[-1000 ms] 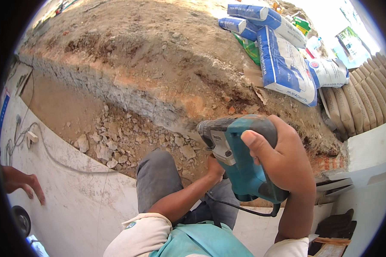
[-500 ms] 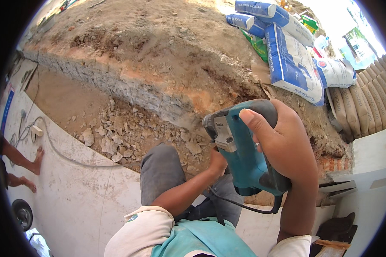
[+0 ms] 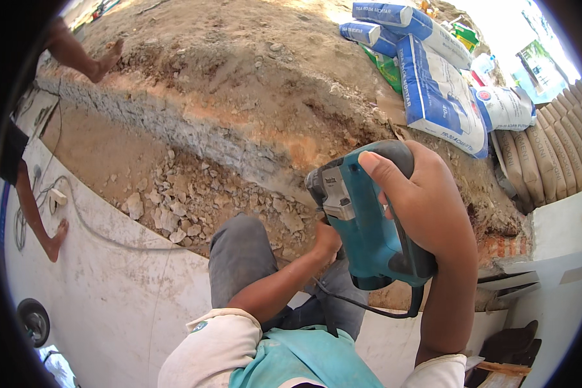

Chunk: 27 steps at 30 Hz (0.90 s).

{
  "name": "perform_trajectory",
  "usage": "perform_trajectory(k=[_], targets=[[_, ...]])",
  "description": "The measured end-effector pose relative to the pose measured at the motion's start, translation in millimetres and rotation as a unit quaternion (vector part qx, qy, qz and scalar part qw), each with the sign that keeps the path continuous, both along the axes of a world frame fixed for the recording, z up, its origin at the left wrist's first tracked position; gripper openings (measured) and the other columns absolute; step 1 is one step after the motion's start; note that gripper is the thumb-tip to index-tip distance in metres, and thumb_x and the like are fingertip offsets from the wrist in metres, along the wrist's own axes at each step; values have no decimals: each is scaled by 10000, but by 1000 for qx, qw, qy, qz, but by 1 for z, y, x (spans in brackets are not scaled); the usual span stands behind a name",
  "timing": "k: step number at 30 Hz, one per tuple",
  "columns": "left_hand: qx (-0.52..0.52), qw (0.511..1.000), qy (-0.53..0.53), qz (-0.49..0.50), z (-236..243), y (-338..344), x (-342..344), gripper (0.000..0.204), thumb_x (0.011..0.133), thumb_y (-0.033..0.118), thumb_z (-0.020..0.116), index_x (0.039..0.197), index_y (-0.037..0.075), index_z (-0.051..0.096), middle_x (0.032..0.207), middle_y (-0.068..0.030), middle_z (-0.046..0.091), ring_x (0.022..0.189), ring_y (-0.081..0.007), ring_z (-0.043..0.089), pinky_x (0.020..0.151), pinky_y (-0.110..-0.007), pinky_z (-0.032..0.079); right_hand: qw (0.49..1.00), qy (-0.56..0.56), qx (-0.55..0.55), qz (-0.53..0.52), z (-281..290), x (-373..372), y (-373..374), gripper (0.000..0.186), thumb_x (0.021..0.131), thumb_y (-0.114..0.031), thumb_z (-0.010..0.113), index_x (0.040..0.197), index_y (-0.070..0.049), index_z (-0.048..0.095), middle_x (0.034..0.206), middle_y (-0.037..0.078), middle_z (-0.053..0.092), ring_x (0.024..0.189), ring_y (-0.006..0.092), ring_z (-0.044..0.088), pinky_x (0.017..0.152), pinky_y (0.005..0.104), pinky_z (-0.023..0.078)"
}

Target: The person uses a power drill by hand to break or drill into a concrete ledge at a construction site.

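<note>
A teal and black rotary hammer [image 3: 372, 249] stands in front of me, its silver-grey plate toward the left. My right hand [image 3: 427, 200] is wrapped round the tool's rear handle, thumb lying along the top. Beyond the body, my left hand [image 3: 328, 239] grips the hammer's side; its fingers are partly hidden by the housing. The bit end is out of sight behind the tool. A black power cord [image 3: 368, 310] loops from the bottom of the handle across my lap. Broken rubble [image 3: 168, 210] lies just past my grey-trousered knee [image 3: 239, 249].
A rough masonry edge [image 3: 194, 132] borders the dirt bank [image 3: 239, 64]. Blue and white mortar bags [image 3: 443, 97] and stacked brown sacks [image 3: 559, 149] stand at the right. Another person's bare foot [image 3: 58, 239] is on the pale floor [image 3: 123, 291], near a cable [image 3: 103, 239] and a wheel [image 3: 33, 322].
The other person at the left has stepped up, one foot now over the dirt bank's edge. My hands and the rotary hammer have barely moved.
</note>
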<state>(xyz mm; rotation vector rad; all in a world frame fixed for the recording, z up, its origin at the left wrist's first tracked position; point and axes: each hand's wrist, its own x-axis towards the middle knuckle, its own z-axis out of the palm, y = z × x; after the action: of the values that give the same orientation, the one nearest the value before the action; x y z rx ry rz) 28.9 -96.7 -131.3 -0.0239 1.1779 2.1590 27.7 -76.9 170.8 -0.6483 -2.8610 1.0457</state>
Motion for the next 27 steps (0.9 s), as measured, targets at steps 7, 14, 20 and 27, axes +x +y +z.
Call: perform_trajectory(k=[7,14,20,27], targets=[[8,999,-25,22,-11,10,-5,284,1013,178,535,1245,18,571,1079,-91,668,904,-180,690,721,-313,583,1000,-15,4,26,9,-21,1,505,862,-431,678,949,67,696,763,172,681,707,255,675,682,363,529],[17,999,-33,20,-10,8,-9,270,1018,172,514,1226,14,582,1076,-91,672,897,-175,690,715,-316,584,999,-33,-8,39,9,-27,-5,508,861,-427,673,964,70,696,778,163,686,700,237,671,675,351,529],[1,998,-64,27,-14,8,-6,255,1010,167,523,1193,8,603,1057,-90,674,884,-167,685,709,-314,583,999,-27,18,31,2,-26,-9,527,861,-433,671,997,75,688,789,158,685,696,237,667,678,353,530],[25,998,-57,27,2,5,-9,251,991,120,547,1205,-1,597,1062,-97,674,907,-170,684,709,-325,585,997,-54,12,46,12,-31,-10,542,861,-445,666,944,90,688,748,151,675,660,242,658,663,363,527]])
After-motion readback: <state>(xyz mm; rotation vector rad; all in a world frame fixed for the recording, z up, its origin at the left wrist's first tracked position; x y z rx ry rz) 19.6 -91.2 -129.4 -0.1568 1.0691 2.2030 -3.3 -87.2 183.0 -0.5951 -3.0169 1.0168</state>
